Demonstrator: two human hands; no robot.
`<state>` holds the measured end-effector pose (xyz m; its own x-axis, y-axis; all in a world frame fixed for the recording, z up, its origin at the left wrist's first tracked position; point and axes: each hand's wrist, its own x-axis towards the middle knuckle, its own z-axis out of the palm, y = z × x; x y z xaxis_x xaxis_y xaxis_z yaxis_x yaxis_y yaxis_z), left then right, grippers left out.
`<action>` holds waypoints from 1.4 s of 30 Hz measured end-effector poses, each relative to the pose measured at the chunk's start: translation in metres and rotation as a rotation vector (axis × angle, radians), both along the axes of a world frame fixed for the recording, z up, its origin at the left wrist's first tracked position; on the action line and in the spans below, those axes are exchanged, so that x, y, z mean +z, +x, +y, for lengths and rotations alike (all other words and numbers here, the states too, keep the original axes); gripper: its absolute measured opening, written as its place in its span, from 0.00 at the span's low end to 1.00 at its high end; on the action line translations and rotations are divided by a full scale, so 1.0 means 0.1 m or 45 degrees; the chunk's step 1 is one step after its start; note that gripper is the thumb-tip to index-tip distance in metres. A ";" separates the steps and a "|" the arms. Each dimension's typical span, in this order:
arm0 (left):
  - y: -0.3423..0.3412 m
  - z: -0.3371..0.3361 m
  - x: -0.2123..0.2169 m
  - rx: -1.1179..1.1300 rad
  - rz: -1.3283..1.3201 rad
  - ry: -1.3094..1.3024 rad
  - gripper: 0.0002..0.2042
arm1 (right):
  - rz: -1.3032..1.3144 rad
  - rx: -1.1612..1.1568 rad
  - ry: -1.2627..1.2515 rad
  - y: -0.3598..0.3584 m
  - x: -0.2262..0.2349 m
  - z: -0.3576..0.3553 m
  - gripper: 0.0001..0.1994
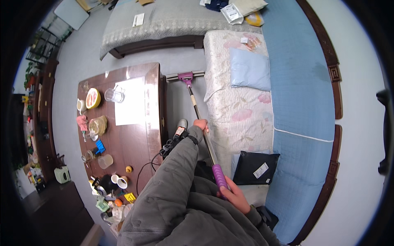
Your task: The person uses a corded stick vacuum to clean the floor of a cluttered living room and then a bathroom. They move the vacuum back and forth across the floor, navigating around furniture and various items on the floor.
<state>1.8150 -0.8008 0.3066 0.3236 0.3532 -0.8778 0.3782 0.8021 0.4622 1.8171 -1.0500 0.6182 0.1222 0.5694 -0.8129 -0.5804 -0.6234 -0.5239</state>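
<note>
A mop [208,144] with a metal pole and a purple grip runs forward from my body. Its purple head [186,76] lies across the grey floor, in the gap between the brown table and the covered sofa. My left hand [201,124] is wrapped round the pole about halfway along. Lower down, my right hand [236,196] closes on the purple grip [219,175]. The mop's pad beneath the head is mostly hidden by its frame.
To the left stands a glossy brown table [143,158] holding a glass mug [114,95], a cut grapefruit half [93,98] and clutter. At right, the sofa [230,123] bears a blue cushion [250,69] and a black package [255,167]. A black cable [143,167] hangs near my left arm.
</note>
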 end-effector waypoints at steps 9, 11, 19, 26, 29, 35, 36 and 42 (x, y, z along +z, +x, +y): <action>-0.11 -0.48 0.04 0.008 -0.076 -0.104 0.15 | 0.066 -0.067 -0.037 -0.05 0.11 -0.47 0.26; -0.09 -0.60 0.06 -0.149 -0.067 -0.138 0.18 | 0.141 -0.149 -0.097 -0.04 0.22 -0.63 0.26; 0.08 -0.06 -0.17 -0.297 0.013 0.023 0.18 | 0.019 -0.082 -0.142 0.07 0.08 0.02 0.27; 0.38 0.96 -0.17 -0.824 -0.010 0.440 0.18 | 0.258 -0.241 -0.210 0.32 0.03 0.79 0.28; 0.37 0.52 0.02 -0.522 -0.137 0.138 0.13 | 0.210 -0.291 -0.289 0.37 0.28 0.58 0.27; 0.37 -0.08 0.42 -0.037 0.047 -0.230 0.18 | 0.122 -0.149 -0.455 0.45 0.59 0.34 0.26; 0.40 0.01 0.41 -0.073 0.049 -0.167 0.19 | 0.162 -0.168 -0.455 0.49 0.56 0.43 0.26; 0.65 0.93 -0.12 -0.418 0.020 0.054 0.21 | 0.267 -0.256 -0.371 0.63 0.22 1.17 0.27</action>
<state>1.8800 -0.7078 0.2941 0.4126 0.2683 -0.8705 0.6208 0.6166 0.4843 1.8801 -0.9333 0.6400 0.0219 0.2931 -0.9558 -0.7812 -0.5916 -0.1993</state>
